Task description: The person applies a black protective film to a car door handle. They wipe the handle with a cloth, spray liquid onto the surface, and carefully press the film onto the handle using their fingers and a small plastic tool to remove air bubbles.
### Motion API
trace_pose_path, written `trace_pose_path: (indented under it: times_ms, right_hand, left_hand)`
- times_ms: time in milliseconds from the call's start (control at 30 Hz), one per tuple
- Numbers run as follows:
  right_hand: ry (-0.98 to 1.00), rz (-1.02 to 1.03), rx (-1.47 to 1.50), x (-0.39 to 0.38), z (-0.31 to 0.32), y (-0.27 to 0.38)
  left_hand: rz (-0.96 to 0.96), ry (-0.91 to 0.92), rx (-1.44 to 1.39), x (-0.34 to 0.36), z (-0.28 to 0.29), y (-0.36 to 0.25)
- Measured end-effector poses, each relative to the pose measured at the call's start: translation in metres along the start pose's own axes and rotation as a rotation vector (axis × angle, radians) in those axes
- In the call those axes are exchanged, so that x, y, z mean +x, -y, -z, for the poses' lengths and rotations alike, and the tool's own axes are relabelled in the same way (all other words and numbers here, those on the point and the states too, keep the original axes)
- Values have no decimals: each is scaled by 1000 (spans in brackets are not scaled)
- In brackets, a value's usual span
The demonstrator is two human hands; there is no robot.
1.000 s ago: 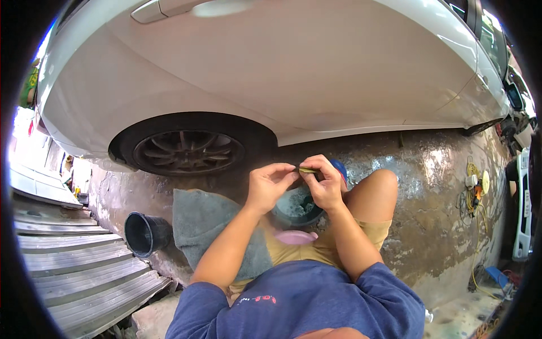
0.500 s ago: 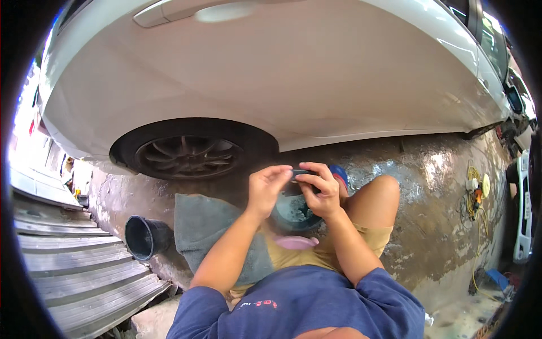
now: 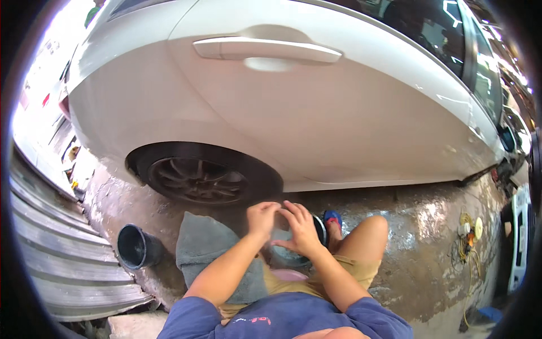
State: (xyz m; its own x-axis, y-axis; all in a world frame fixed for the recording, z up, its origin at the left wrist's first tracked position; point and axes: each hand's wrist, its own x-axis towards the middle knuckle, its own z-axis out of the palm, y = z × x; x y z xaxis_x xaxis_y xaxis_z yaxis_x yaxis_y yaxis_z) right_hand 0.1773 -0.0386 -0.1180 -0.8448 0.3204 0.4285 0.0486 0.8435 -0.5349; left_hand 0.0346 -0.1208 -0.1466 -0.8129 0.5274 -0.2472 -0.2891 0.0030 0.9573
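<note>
My left hand is closed in a pinch, its fingertips meeting the fingers of my right hand. Whatever it holds is too small or hidden to make out. My right hand has its fingers stretched and its thumb spread well apart from them. Both are above a dark round bucket with water in it, between my legs. Over my left leg lies a grey towel. Part of a pink rounded thing shows by my lap. In front stands a white car, with its dark-spoked wheel ahead and to the left.
A second black bucket stands to my left beside corrugated metal sheets. On the wet floor at right lies a coiled yellow cord. A white car bumper stands at the far right.
My view has tilted up, bringing the door handle fully in sight. My right thumb has spread from the fingers. The small dark flat piece held between both hands no longer shows clearly.
</note>
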Motion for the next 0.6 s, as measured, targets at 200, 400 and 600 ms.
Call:
trace_pose_path:
  times_ms: [200, 400, 600]
  right_hand:
    - [-129, -129, 180, -6, -28, -30]
    - [-217, -476, 692, -17, -21, -18]
    - [-46, -735, 639, -4, -24, -16]
  left_hand:
    - [326, 209, -201, 8, 12, 3]
    - [196, 412, -80, -6, 1, -6]
    - [-234, 333, 436, 1, 21, -4]
